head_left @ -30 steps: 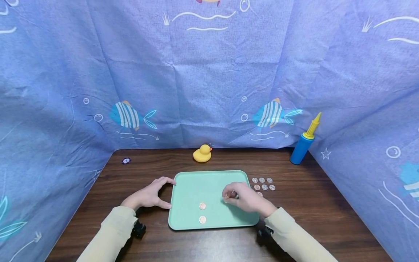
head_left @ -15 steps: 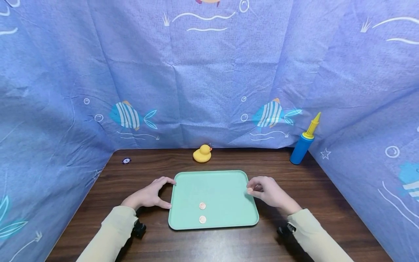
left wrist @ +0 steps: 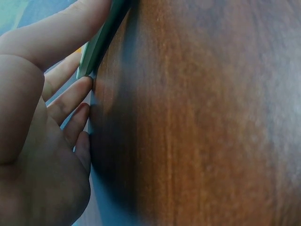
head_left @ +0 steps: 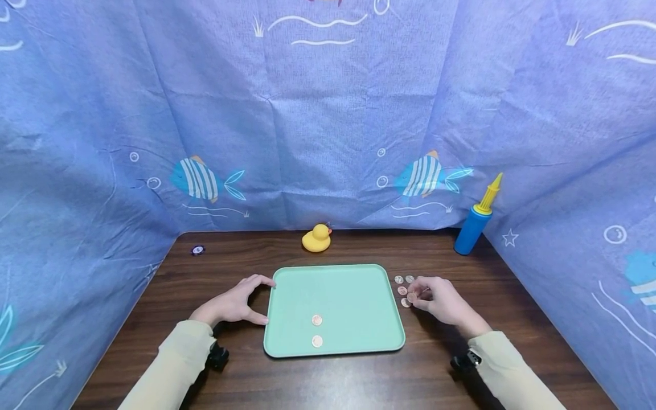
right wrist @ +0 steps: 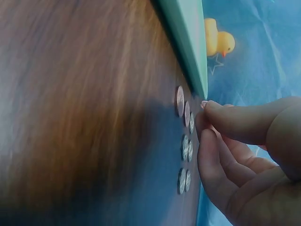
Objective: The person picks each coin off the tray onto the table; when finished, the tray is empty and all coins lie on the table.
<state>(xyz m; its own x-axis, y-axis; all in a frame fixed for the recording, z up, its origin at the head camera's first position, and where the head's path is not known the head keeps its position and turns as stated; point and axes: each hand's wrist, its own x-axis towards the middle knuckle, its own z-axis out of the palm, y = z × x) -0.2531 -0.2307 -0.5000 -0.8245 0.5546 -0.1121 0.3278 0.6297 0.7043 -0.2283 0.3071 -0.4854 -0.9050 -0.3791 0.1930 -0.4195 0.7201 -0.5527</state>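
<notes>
My left hand (head_left: 233, 302) is at the left edge of the mint-green tray (head_left: 353, 285), its thumb and fingertips spread along the rim. In the left wrist view, the fingers (left wrist: 70, 94) are extended beside the tray's side. Right of the tray, my right hand (head_left: 438, 299) pinches a copper-coloured coin (head_left: 412, 297) between thumb and fingers. That hand hovers over a group of coins on the table, among them a copper coin (head_left: 402, 290) and a silver coin (head_left: 398, 279); it covers some of them. Two coins lie in the tray, an upper coin (head_left: 317, 320) and a lower coin (head_left: 317, 341).
A yellow rubber duck (head_left: 316, 239) sits behind the tray. At the back right stands a blue hand pump (head_left: 471, 230) with a yellow nozzle. A poker chip (head_left: 197, 250) lies at the back left. A blue fish-patterned cloth (head_left: 318, 131) encloses the dark wooden table (head_left: 328, 384).
My right hand has moved right, from above the tray across its right edge to the coins on the table, with a coin between its fingers. The left hand has stayed in place.
</notes>
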